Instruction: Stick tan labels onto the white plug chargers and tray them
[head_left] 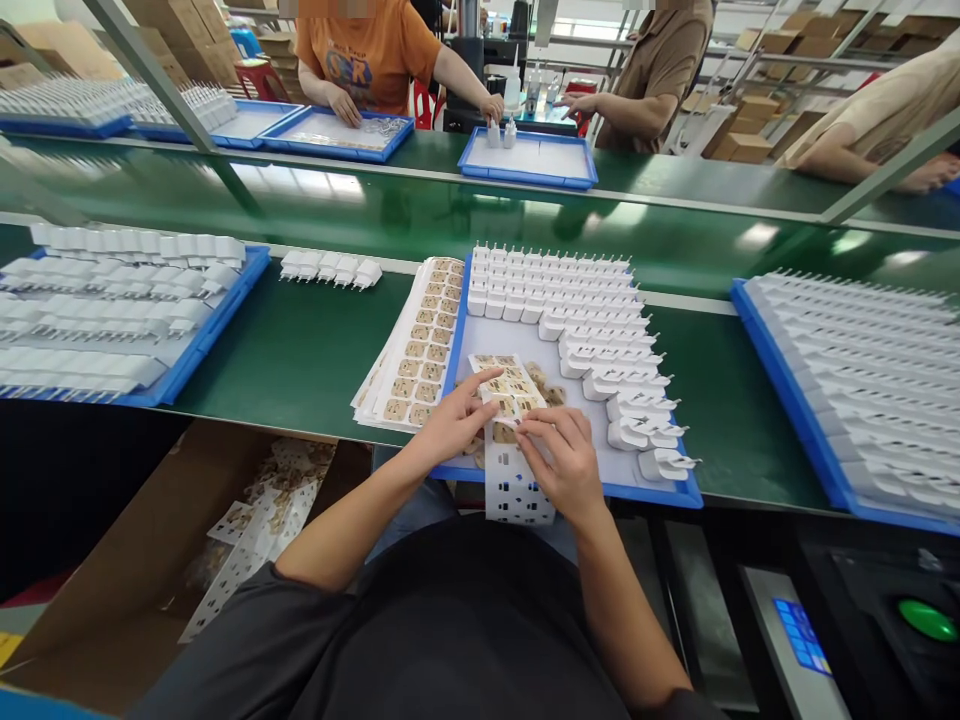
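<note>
A sticker sheet with tan pieces at its top and a punched white lower part hangs over the near edge of the middle blue tray. My left hand is closed on the sheet's left side, index finger lying across it. On the right side, my right hand pinches at the sheet's edge with thumb and fingers; what is between the tips is too small to name. Loose tan pieces lie beyond the sheet. Rows of white plug adapters fill the tray's back and right. A stack of sticker sheets lies left of it.
Blue trays of white adapters stand at left and right. A short adapter row lies on the green table. A cardboard box with scraps is below left. People work across the conveyor.
</note>
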